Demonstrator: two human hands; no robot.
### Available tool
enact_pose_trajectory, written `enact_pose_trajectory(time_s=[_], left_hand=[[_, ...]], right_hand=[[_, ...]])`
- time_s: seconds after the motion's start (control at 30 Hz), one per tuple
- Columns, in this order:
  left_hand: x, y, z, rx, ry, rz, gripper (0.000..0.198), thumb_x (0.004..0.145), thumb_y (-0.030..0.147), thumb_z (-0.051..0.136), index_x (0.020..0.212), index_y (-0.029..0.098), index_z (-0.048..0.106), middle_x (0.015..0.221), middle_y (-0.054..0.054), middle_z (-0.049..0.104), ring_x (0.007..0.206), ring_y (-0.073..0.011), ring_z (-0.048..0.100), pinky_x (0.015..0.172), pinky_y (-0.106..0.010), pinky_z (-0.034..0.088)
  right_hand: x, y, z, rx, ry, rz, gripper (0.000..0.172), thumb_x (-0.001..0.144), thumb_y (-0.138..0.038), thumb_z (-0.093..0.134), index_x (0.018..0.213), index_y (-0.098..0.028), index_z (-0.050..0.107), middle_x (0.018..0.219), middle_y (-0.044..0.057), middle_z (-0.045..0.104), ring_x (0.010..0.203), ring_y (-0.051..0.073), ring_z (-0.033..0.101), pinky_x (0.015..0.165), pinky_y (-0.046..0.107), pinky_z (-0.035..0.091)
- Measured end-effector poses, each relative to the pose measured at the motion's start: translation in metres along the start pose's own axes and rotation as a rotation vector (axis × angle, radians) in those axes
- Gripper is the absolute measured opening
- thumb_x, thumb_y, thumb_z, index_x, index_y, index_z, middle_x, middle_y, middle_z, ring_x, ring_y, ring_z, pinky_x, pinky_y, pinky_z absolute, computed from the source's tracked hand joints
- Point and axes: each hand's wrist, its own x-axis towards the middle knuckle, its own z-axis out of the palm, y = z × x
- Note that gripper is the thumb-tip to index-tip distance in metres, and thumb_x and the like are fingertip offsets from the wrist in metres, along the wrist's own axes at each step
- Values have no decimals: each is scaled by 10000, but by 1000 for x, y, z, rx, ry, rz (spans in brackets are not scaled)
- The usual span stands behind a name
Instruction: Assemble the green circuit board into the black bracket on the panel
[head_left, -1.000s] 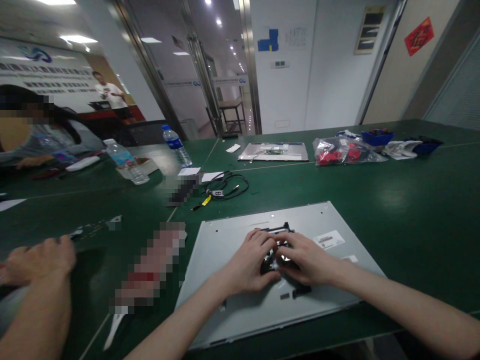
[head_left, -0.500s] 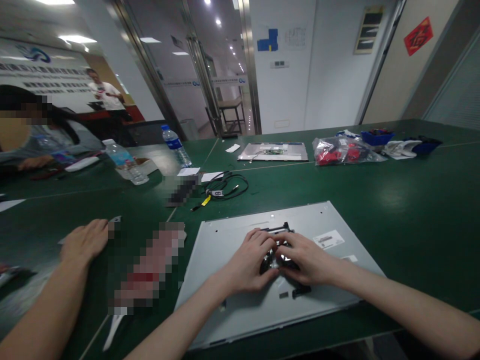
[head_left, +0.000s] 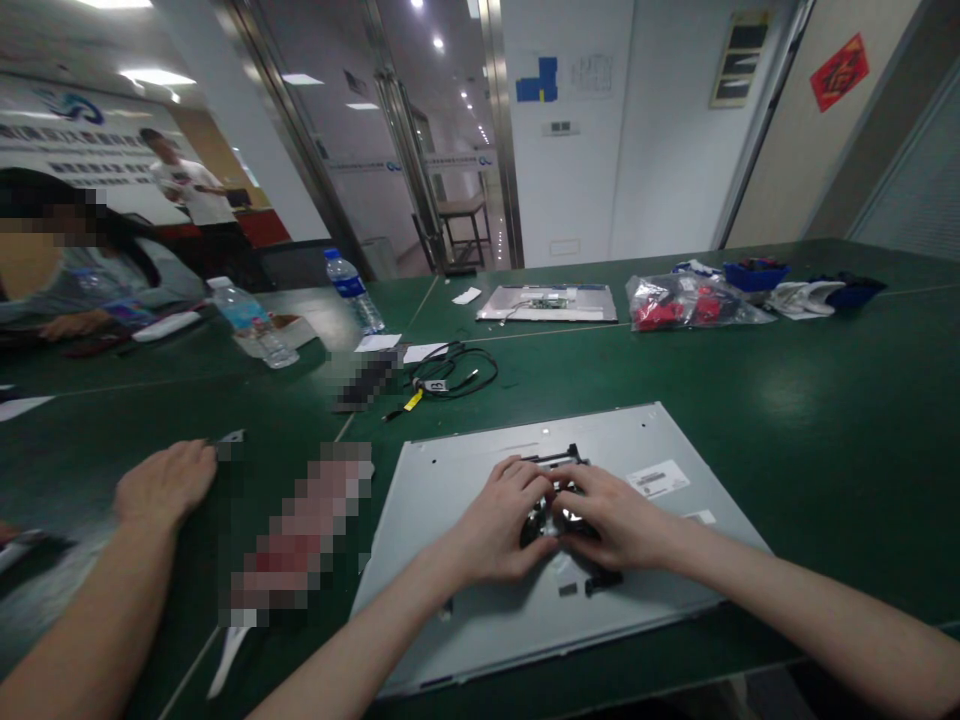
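A large flat silver-grey metal panel (head_left: 465, 630), looking like the back of a display, lies before me. My left hand (head_left: 499, 520) rests over its middle with fingers curled. My right hand (head_left: 619, 515) meets it from the right, fingertips nearly touching. Between them shows a cluster of shiny black parts (head_left: 534, 522), mostly covered by my fingers; its kind I cannot make out. Black strip-like pieces, one a bracket (head_left: 574, 455) behind my hands and another a short piece (head_left: 604, 583) in front, are on the panel. A white label (head_left: 658, 479) is at right.
Another person's hand (head_left: 165, 485) rests on the green table at left. A blurred-out reddish item (head_left: 300, 530) lies beside the panel. Beyond are a coiled black cable (head_left: 484, 375), water bottles (head_left: 352, 290), a second panel (head_left: 517, 303) and a plastic bag with red contents (head_left: 690, 303).
My hands and the panel hold the same position. At left, the other person's hand has shifted slightly left. The standing person in the background has moved left and turned.
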Motion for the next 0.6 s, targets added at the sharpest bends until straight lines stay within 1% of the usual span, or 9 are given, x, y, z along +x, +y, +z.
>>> enact_pose_trajectory(time_s=[0.4, 0.6], left_hand=[[0, 1, -1, 0, -4, 2, 431, 788, 362, 664, 1173, 226, 525, 1130, -86, 572, 1057, -283, 519, 1086, -514, 308], [0, 1, -2, -2, -9, 0, 434, 786, 354, 671, 1175, 228, 525, 1145, -85, 570, 1083, -286, 515, 1093, -514, 302]], right_hand=[[0, 2, 2, 2, 6, -4, 236, 844, -189, 635, 1066, -188, 556, 1335, 149, 504, 1202, 272, 498, 972, 461, 461], [0, 2, 2, -1, -3, 0, 232, 845, -190, 636, 1063, -183, 558, 1344, 147, 500, 1212, 265, 490, 982, 456, 454]])
